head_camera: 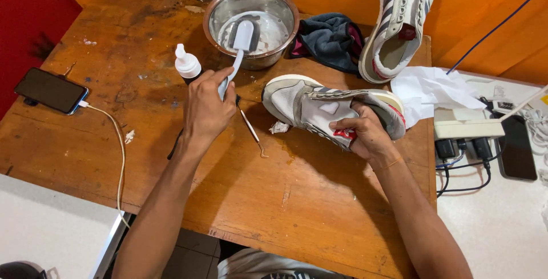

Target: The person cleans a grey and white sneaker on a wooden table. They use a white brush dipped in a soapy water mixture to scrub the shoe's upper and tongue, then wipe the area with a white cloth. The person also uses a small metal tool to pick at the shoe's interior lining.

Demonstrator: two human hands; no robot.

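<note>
My left hand grips the handle of a white brush, whose head rests inside a steel bowl at the back of the wooden table. My right hand holds a grey and white sneaker lying on its side, fingers tucked into its opening. A small white squeeze bottle stands just left of my left hand. A thin metal pick lies on the table between my hands.
A second sneaker leans against the orange wall. A dark cloth lies beside the bowl. White crumpled paper, a power strip with plugs and a dark phone sit right. Another phone charges at left.
</note>
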